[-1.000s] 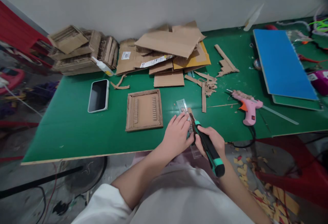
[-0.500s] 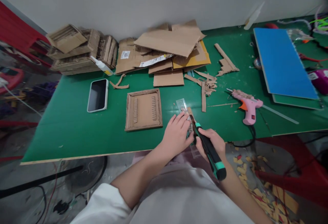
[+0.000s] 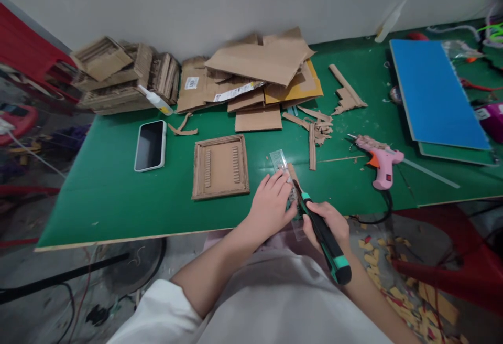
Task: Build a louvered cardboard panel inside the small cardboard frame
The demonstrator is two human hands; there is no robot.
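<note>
My left hand (image 3: 272, 202) presses down on a clear ruler (image 3: 277, 158), its fingers slightly spread over the ruler and a narrow cardboard strip (image 3: 293, 172) beside it. In my right hand (image 3: 330, 223) is a black and green utility knife (image 3: 324, 231), its front end at the strip along the ruler's right side. The blade tip is too small to make out. Left of my hands lies a square cardboard tray (image 3: 222, 168) with two ridged strips inside.
A phone (image 3: 150, 146), a glue bottle (image 3: 157, 101) and stacked cardboard frames (image 3: 113, 74) are at the left. Cardboard sheets (image 3: 259, 61) lie at the back. Cardboard scraps (image 3: 323, 129), a pink glue gun (image 3: 383, 163) and a blue board (image 3: 438, 95) are on the right.
My right hand and the knife have shifted slightly right and toward me. My left hand stays on the ruler.
</note>
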